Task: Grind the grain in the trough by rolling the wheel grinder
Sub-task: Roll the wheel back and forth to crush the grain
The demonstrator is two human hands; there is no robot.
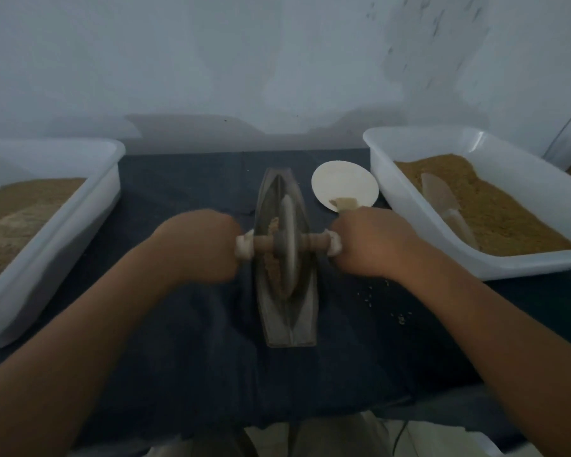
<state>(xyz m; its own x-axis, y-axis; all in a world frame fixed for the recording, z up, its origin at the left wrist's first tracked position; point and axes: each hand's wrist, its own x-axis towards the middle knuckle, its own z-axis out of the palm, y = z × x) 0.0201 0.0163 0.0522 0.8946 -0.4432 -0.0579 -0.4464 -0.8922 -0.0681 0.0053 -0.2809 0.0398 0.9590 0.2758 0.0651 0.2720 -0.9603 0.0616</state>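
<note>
A narrow grey boat-shaped trough lies lengthwise on the dark cloth at the middle. The wheel grinder, a grey disc on a wooden axle, stands upright in its groove near the middle. Brown grain lies in the groove to the left of the disc. My left hand grips the left end of the axle. My right hand grips the right end. Both fists hide the handle ends except for pale wrapped tips.
A white tub of brown grain sits at the left. Another white tub at the right holds grain and a pale scoop. A small white plate with a little grain lies behind my right hand. Spilled grains dot the cloth.
</note>
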